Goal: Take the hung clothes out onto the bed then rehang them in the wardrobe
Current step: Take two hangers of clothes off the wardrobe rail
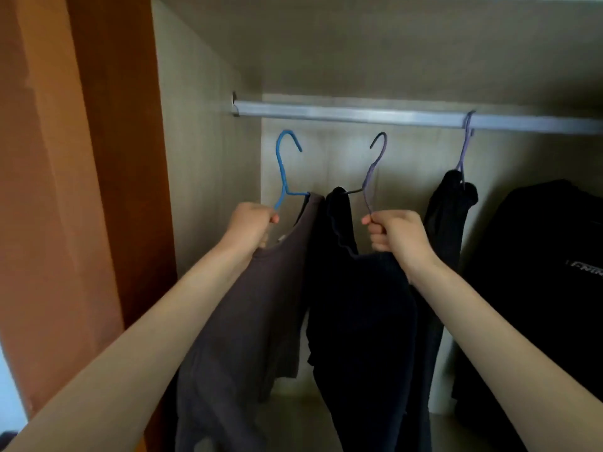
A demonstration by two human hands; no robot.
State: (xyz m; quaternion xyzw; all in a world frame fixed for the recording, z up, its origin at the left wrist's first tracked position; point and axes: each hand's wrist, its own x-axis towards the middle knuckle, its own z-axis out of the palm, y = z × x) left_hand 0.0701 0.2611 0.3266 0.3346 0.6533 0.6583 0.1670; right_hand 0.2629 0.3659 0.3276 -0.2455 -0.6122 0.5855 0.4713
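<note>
Below the rail (359,114) | my left hand (253,225) at 9 o'clock grips the blue hanger (282,171) carrying the grey-brown top (248,321) | my right hand (396,236) at 3 o'clock grips the purple hanger (375,168) carrying the dark garment (359,321) | both hooks hang clear of the rail | third hanger (466,138) hooked on at 2 o'clock

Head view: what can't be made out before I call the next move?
Bed: not in the head view.
Black garment, far right: cut off by the right edge; no hanger shows, its print is partly cut.
Rail: right end beyond the edge.
Grey top and dark top: hems cut off by the bottom edge.
Blue hanger and purple hanger: shoulders hidden by the tops, left hand and right hand.
</note>
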